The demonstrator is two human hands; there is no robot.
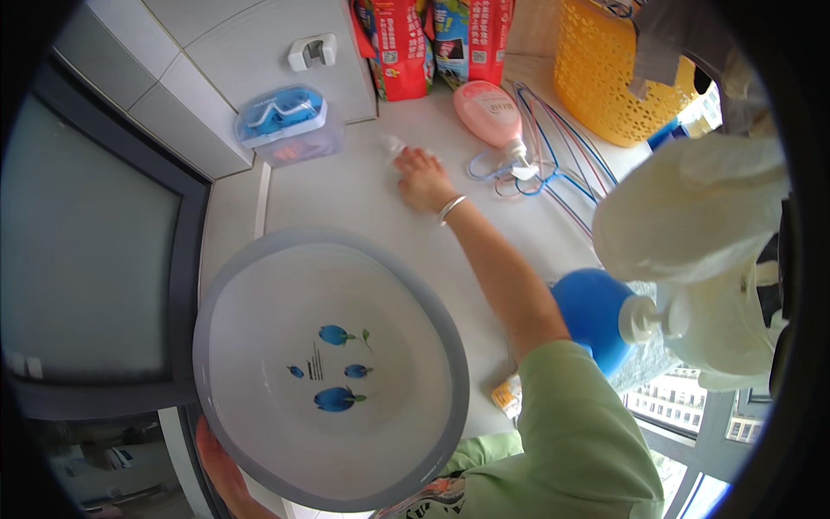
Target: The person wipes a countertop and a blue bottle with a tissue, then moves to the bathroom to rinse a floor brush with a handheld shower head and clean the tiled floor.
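Note:
A white plastic basin (pixel 259 363) with a grey rim and blue flower prints is tilted so its inside faces me. My left hand (pixel 220 460) grips its rim at the lower left, with its fingers partly hidden behind the basin. Above the basin, my right hand (pixel 423 178), with a silver bangle at the wrist, reaches over the pale countertop (pixel 343 188). A small whitish, blurred thing (pixel 393 146) lies at its fingertips; whether the hand holds it I cannot tell.
Swim goggles in a clear case (pixel 292 123) stand at the back left. Beyond my right hand are red packets (pixel 405 58), a pink pump bottle (pixel 486 113), wire hangers (pixel 551 149) and a yellow basket (pixel 603 78). A blue pump bottle (pixel 590 311) is beside my right arm.

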